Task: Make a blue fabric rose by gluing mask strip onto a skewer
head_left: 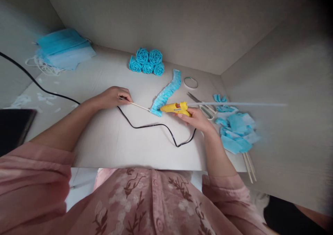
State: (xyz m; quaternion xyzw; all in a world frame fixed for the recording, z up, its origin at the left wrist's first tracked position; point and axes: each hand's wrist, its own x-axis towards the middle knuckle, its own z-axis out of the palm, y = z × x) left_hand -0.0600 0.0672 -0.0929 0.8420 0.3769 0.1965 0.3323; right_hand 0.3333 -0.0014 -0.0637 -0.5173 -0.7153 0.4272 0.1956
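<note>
My left hand [118, 97] pinches a thin wooden stick [140, 106], whose far end meets the lower end of a ruffled blue strip [166, 93]. The strip lies in a bent line across the tabletop. In my right hand [196, 119] is a yellow hot glue gun [174, 107], gripped by its handle with the nozzle at the strip's lower end. A long pale glue stick [234, 104] sticks out of the gun's back. Whether the nozzle touches the strip I cannot tell.
Several rolled blue rosettes [147, 61] stand at the back. Face masks [65, 49] are piled back left. Scissors [205, 106], a tape-like ring [190, 83], blue scraps [236, 131] and wooden sticks [249, 167] lie right. A black cord [145, 126] crosses the table [104, 145]; panels enclose it.
</note>
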